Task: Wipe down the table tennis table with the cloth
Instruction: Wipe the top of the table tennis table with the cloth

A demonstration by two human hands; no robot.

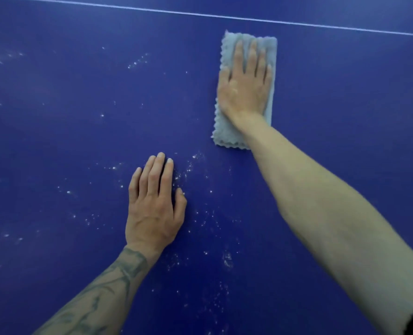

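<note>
- Head view: right hand (245,87), fingers flat and spread, presses a folded pale cloth (227,131) onto the blue table (67,93), near its white line (200,15).
- Left hand (153,206) rests open, palm down, amid white specks (193,163), holding nothing.

My right grip (245,85) lies flat, fingers spread, pressing the folded light-blue cloth (227,131) onto the blue tabletop (79,97), just below the white line (224,16). My left grip (154,209) rests palm-down on bare surface, well apart from the cloth, among scattered white specks (193,163)
</note>
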